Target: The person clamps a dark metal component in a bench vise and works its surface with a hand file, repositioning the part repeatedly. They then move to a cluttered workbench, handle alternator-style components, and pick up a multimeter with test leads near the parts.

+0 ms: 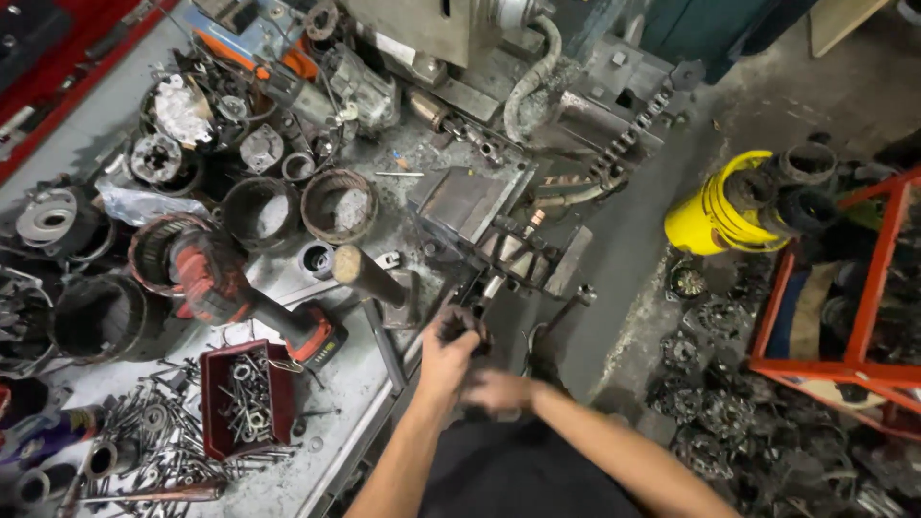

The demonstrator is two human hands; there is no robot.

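Observation:
My left hand (pixel 447 351) is raised at the workbench's front edge, its fingers closed around a small dark metal part (pixel 467 323) just below the bench vise (pixel 499 235). My right hand (pixel 499 391) lies close under it, fingers curled toward the same part; motion blur hides what it grips. Both forearms reach in from the bottom of the view. A hammer with a wooden handle (pixel 369 276) lies on the bench just left of my left hand.
A red cordless power tool (pixel 230 288) lies left of the hammer. A red tray (pixel 246 395) of bolts and washers sits near the front, among round motor housings (pixel 338 205). A yellow bucket (pixel 715 206), a red metal frame (pixel 863 317) and piled parts occupy the floor at right.

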